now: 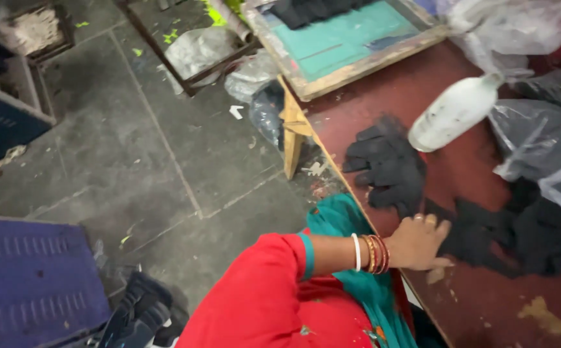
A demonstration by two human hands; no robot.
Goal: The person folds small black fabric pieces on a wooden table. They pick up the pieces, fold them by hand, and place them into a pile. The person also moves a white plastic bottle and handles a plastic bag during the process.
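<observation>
My left hand point(419, 243), with bangles on the wrist and a red sleeve behind it, rests on the near edge of a dark red table point(487, 309). Its fingers are curled onto the edge of a black glove point(480, 235) that lies flat in a heap of black gloves. Another black glove point(387, 169) lies just beyond the hand. A white plastic bottle point(454, 113) lies further back on the table. My right hand is out of view.
A wooden frame with a teal screen point(348, 45) sits at the table's far end. Clear plastic bags point(538, 138) crowd the right side. Left of the table is grey tiled floor point(132, 148) with blue crates point(29, 283), a metal rack and scraps.
</observation>
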